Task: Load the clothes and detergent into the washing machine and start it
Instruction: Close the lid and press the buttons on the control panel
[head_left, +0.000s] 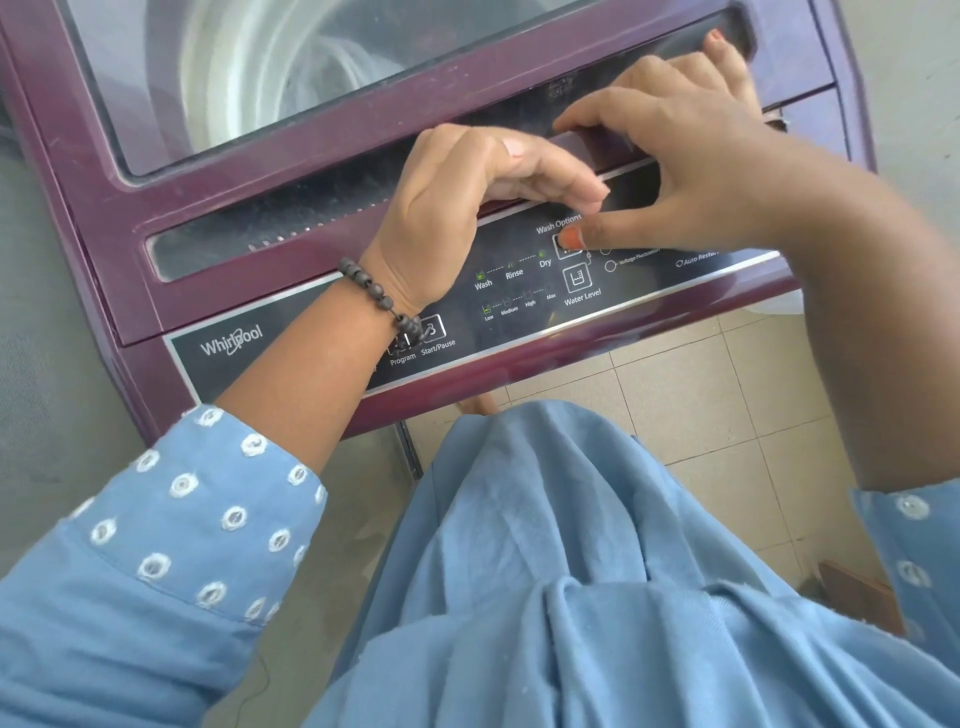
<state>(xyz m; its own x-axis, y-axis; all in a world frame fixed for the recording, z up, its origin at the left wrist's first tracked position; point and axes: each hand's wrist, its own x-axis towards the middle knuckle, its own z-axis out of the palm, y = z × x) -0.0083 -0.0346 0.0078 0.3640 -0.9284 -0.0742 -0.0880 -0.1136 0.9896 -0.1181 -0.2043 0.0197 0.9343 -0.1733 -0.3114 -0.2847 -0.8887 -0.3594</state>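
A maroon top-load washing machine stands in front of me with its glass lid down; the steel drum shows through the glass and I can make out no clothes in it. My left hand rests on the lid's front edge, fingers bent flat and holding nothing. My right hand is spread over the lid's right front corner, and its thumb presses the Wash Options button on the dark control panel. My left wrist partly hides the Start/Pause button. Green lights glow by Wash, Dry and Low.
The Water Level button sits just below my thumb. Beige floor tiles lie to the right of the machine, with a brown object low on the right. My blue garment fills the lower view.
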